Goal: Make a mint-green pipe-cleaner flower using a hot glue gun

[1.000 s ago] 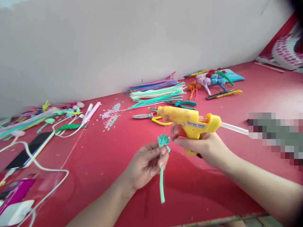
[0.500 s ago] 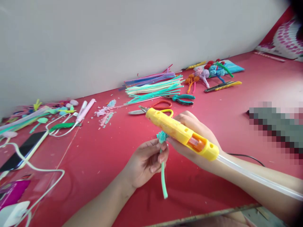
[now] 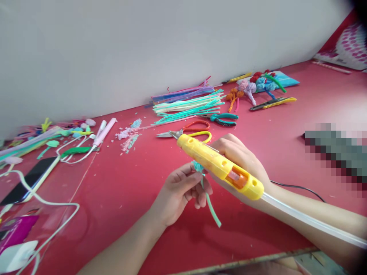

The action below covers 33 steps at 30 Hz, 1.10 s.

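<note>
My left hand [image 3: 183, 187] pinches a mint-green pipe cleaner flower [image 3: 197, 166] just under its fluffy head. Its stem [image 3: 212, 210] hangs down and to the right past my fingers. My right hand [image 3: 237, 156] is wrapped round a yellow hot glue gun [image 3: 212, 154], whose metal nozzle points up and left. From the gun's rear end runs a long clear glue stick [image 3: 309, 219] above my right forearm. The gun's body covers part of the flower head and most of my right fingers. Beyond the nozzle lie scissors [image 3: 199, 125] with red and yellow handles.
Teal pliers [image 3: 225, 119] and bundled pipe cleaners [image 3: 189, 103] lie at the back. Finished flowers [image 3: 249, 88] and a craft knife [image 3: 272, 103] are at the back right. Fuzz clippings [image 3: 129, 133], a phone [image 3: 31, 179] and a white cable [image 3: 71, 204] are on the left.
The flower's stem has swung from nearly straight down to a slant toward the right as my left hand turned it. The glue gun stays in my right hand, nearly in place.
</note>
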Each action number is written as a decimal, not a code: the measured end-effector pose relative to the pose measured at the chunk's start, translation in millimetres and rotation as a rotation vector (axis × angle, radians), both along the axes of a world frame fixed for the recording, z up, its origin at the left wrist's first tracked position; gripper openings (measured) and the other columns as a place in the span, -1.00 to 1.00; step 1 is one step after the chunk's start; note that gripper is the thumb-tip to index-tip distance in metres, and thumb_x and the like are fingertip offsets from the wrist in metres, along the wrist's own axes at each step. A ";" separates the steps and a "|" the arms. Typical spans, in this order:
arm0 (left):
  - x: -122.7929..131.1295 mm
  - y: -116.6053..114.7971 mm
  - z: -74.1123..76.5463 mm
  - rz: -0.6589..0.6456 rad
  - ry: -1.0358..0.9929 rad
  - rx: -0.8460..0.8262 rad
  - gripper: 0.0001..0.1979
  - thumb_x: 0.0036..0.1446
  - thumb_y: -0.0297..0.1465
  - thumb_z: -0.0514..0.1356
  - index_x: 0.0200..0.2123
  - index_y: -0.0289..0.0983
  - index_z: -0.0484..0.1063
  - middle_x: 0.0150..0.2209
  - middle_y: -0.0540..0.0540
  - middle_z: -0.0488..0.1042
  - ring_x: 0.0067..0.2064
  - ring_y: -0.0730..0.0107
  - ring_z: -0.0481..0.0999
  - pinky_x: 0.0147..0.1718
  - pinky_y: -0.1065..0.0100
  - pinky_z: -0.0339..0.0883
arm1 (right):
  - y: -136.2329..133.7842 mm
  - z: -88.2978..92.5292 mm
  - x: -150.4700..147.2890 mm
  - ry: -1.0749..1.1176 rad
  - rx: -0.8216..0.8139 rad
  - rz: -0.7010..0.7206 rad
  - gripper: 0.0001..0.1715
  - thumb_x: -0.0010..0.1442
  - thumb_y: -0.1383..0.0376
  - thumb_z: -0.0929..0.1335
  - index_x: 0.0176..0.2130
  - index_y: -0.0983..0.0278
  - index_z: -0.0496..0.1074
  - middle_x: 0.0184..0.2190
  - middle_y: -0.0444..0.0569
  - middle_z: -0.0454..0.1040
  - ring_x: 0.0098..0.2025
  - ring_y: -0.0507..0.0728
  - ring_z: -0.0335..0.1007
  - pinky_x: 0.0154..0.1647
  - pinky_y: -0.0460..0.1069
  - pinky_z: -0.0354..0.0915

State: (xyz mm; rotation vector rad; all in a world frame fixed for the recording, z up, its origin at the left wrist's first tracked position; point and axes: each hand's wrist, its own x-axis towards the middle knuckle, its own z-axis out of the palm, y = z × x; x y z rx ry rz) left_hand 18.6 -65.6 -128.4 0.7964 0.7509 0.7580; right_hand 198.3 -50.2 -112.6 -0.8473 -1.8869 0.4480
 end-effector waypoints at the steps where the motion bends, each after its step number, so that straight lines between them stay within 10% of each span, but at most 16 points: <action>1: -0.1 -0.4 0.4 0.021 0.035 0.043 -0.82 0.09 -0.32 0.25 -0.34 -0.34 0.42 -0.52 -0.07 0.52 -0.64 0.51 0.42 -0.67 0.51 0.27 | -0.4 -0.8 0.6 -0.005 0.000 0.007 -0.77 0.19 0.11 0.33 -0.38 0.19 0.31 -0.45 -0.07 0.42 -0.35 0.12 0.29 -0.29 0.04 0.24; 10: -9.8 -11.2 5.4 0.344 0.539 0.763 -0.86 0.18 -0.40 0.16 -0.29 -0.24 0.54 -0.40 -0.09 0.54 -0.43 0.38 0.51 -0.38 0.34 0.43 | -13.1 23.4 -2.2 0.156 -0.476 -0.170 -0.85 -0.02 0.31 0.40 -0.39 0.16 0.33 -0.40 -0.07 0.41 -0.36 0.16 0.36 -0.38 0.04 0.27; 14: -13.6 -12.4 1.3 0.400 0.659 0.943 -0.83 0.18 -0.44 0.15 -0.25 -0.20 0.56 -0.26 -0.13 0.58 -0.24 0.27 0.55 -0.19 0.29 0.43 | -15.8 28.9 -8.2 0.286 -0.654 -0.024 -0.86 -0.03 0.31 0.38 -0.40 0.17 0.31 -0.49 -0.13 0.38 -0.45 0.10 0.36 -0.46 -0.01 0.28; 33: -14.1 -16.8 -9.0 0.441 0.628 0.933 -0.75 0.15 -0.49 0.18 -0.14 -0.11 0.52 -0.31 -0.04 0.57 -0.32 0.39 0.53 -0.25 0.37 0.42 | -17.7 13.2 -13.0 0.329 -0.656 0.067 -0.88 0.06 0.33 0.36 -0.41 0.16 0.30 -0.48 -0.14 0.39 -0.45 0.09 0.36 -0.52 -0.05 0.26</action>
